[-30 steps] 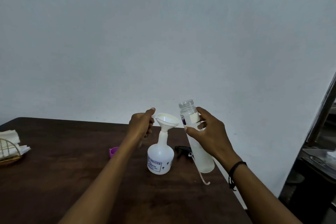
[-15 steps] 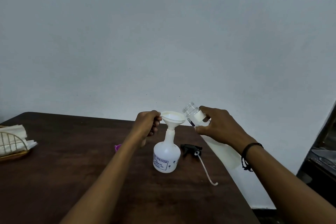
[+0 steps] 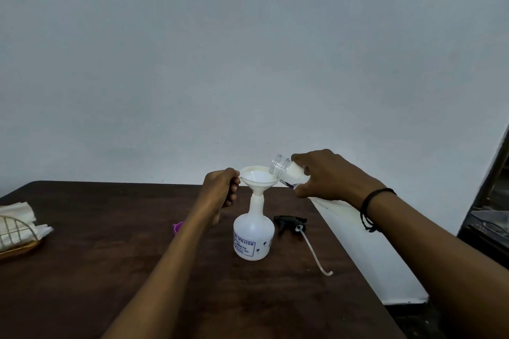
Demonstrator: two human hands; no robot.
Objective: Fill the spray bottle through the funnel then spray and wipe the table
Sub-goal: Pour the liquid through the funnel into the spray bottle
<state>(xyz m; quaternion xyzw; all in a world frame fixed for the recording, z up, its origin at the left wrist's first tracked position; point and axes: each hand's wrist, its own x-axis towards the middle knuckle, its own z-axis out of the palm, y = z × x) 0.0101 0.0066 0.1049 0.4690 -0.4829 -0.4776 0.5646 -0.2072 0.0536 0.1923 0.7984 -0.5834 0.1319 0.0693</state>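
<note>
- Our left hand (image 3: 220, 190) pinches the funnel (image 3: 258, 177) rim, seated in the spray bottle (image 3: 254, 234) neck.
- Our right hand (image 3: 327, 173) grips a tilted clear bottle (image 3: 289, 171) over the funnel.
- We judge the spray bottle light, tippy plastic; steady the funnel.

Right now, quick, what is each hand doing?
Left hand: closed, gripping the funnel rim.
Right hand: closed, holding the clear bottle tipped over the funnel.

"SPRAYER" on spray bottle (image 3: 253, 239) label
</note>
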